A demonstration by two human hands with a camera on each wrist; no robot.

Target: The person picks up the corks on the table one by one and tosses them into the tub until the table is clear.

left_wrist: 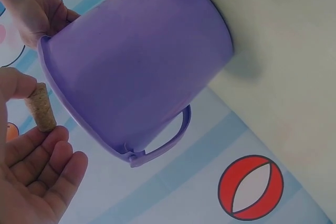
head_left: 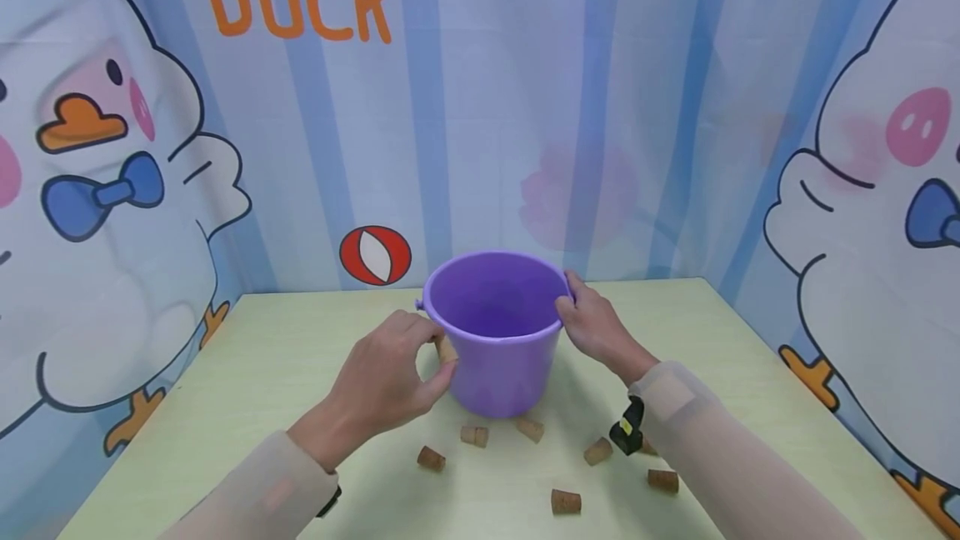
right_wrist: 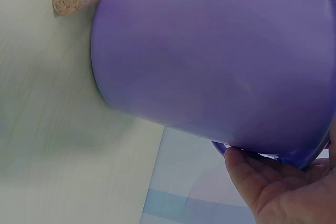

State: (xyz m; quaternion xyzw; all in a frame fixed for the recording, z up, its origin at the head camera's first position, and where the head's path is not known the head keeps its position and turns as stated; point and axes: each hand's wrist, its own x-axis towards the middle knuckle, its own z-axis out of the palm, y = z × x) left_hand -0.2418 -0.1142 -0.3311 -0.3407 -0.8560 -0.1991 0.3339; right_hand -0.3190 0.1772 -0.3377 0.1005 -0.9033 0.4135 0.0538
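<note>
We are looking at a small staged booth around a pale table, enclosed at the back and both sides by printed fabric. The fabric shows us blue stripes, orange lettering reading DUCK and large cartoon birds, nursery-style; what building holds it, we cannot tell.

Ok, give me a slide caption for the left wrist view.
Left hand pinches a cork beside the bucket, which the right hand grips.
</note>
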